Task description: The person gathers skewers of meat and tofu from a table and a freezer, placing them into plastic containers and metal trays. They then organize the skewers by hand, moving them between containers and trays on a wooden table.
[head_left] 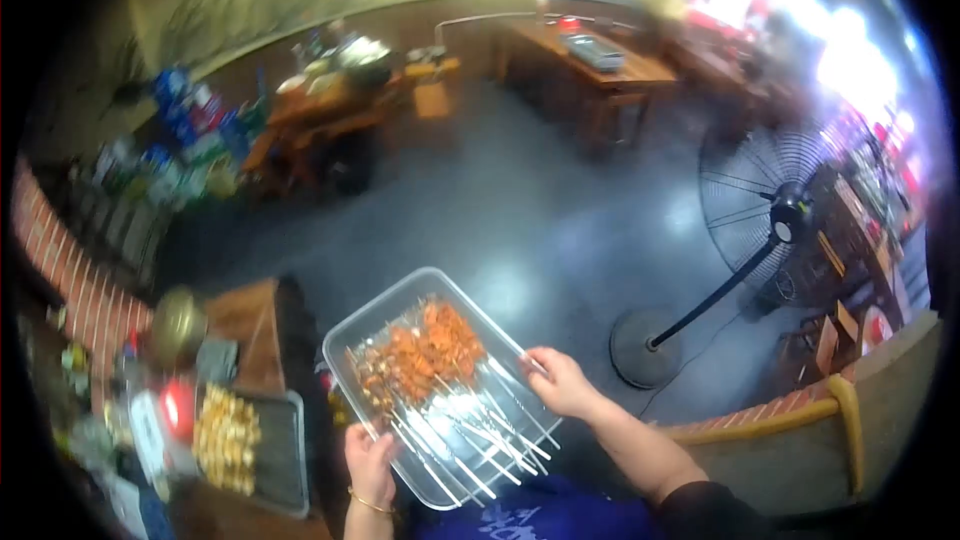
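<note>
Between my two hands I carry a clear plastic tray (452, 285), tilted in front of my body. Several skewers of reddish-orange meat (430, 350) lie in it, their pale sticks pointing back toward me. My left hand (371, 465) grips the tray's near left edge, with the thumb over the rim. On the right side, my right hand (558, 383) holds the opposite edge, thumb on top. The fingers under the tray are hidden.
A second tray (285, 450) with pale yellow skewered food (227, 440) sits on a wooden counter at left, beside a red round object (178, 408). A black floor fan (790, 210) stands at right. Wooden tables (600, 65) and a brick ledge (75, 260) surround the dark floor.
</note>
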{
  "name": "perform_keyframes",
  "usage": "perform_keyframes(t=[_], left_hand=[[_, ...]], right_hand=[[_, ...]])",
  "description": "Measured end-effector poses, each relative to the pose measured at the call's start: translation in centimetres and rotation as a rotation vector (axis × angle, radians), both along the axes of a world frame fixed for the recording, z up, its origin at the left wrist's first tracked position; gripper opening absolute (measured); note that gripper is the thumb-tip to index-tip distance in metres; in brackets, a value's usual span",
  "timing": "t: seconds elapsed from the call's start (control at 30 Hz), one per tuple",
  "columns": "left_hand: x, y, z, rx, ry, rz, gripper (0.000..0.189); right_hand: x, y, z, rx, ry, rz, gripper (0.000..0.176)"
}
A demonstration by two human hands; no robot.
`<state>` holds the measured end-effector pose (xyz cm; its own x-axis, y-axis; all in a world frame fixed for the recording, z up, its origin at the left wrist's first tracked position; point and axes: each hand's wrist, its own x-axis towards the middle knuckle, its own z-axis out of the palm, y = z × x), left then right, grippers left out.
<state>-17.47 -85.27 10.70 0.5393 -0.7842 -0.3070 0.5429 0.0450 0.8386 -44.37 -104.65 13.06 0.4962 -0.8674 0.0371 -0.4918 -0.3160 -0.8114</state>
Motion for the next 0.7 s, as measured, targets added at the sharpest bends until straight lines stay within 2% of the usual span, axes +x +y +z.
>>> perform_keyframes(t=[0.07, 0.13, 0.23, 0.37, 0.4, 0.47, 0.5, 0.6, 0.7], left_hand=[[0.3, -2.2, -1.9, 0.003, 0.020, -0.064, 0.032], [0.4, -14.2, -0.5, 0.040, 0.014, -0.102, 0.031], [3.0, -23.7, -2.7, 0.007, -0.031, -0.237, 0.034], [5.5, -40.4, -3.8, -0.065, -0.007, -0.310, 0.041], [5.7, -43.7, -2.6, -0.104, 0.060, -0.339, 0.043], [5.9, -47.0, 0.0, -0.156, 0.181, -0.378, 0.047], [7.3, -51.6, 0.2, -0.065, 0.257, -0.420, 0.055], [8.4, -64.5, 0.1, 0.052, 0.163, -0.590, 0.059], [6.8, -74.7, -0.5, 0.083, -0.011, -0.680, 0.072]], right_hand=[[-0.8, -1.0, -0.2, 0.059, 0.028, -0.071, 0.030], [-1.5, -9.5, -0.2, 0.036, 0.037, -0.177, 0.030], [-0.8, -15.8, -1.7, 0.032, -0.006, -0.288, 0.029], [0.5, -29.0, -1.2, -0.002, -0.043, -0.412, 0.028], [0.9, -31.2, -0.7, 0.063, -0.041, -0.464, 0.026], [1.8, -33.4, -1.4, 0.101, -0.213, -0.531, 0.024], [2.3, -36.5, -1.7, 0.067, -0.198, -0.555, 0.022], [2.3, -47.1, -0.5, 0.083, -0.256, -0.570, 0.022], [1.1, -55.4, 0.1, 0.046, -0.157, -0.642, 0.021]])
